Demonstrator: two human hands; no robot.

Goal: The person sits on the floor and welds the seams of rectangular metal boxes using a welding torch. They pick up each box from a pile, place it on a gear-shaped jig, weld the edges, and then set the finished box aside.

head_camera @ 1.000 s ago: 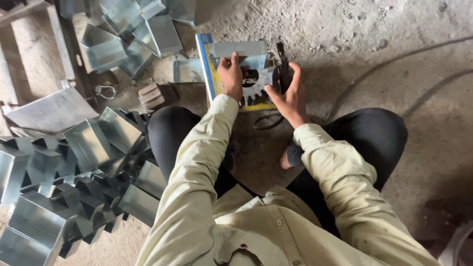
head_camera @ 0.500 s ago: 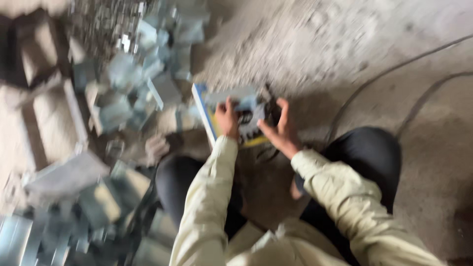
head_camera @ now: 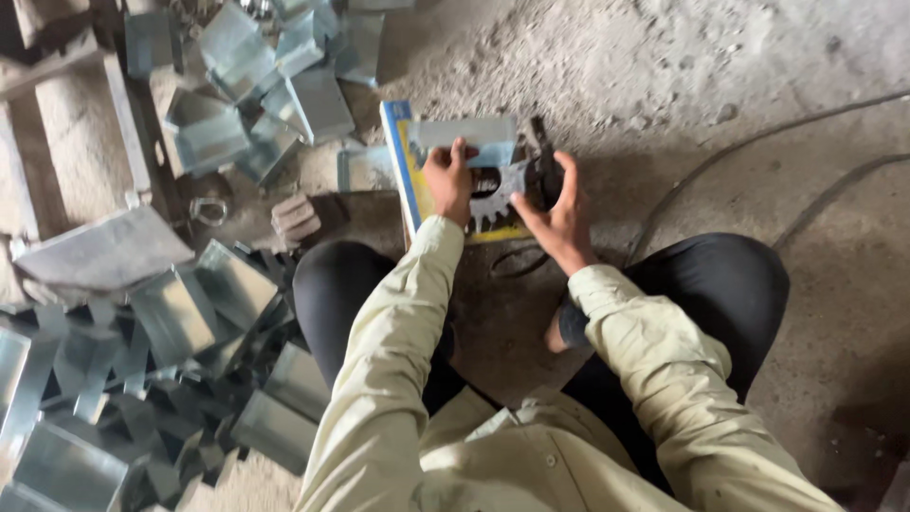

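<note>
I sit on the concrete floor (head_camera: pixel 720 66) with my knees spread, in dark trousers and pale sleeves. Just past my knees my left hand (head_camera: pixel 449 180) presses flat, fingers together, on a bent piece of sheet metal (head_camera: pixel 466 133) that lies on a yellow and blue board (head_camera: pixel 406 161). My right hand (head_camera: pixel 559 210) is curled around a dark tool (head_camera: pixel 544 171), holding it against a toothed metal plate (head_camera: pixel 495 197) that sits between my two hands on the board. Beside my left knee lies a pile of folded metal boxes (head_camera: pixel 171 313), crowding that side, and a glove (head_camera: pixel 296 218) rests near it. Further out, more metal boxes (head_camera: pixel 284 85) are heaped just left of the board. To the right, two cables (head_camera: pixel 758 142) run across the floor, well apart from my hands.
</note>
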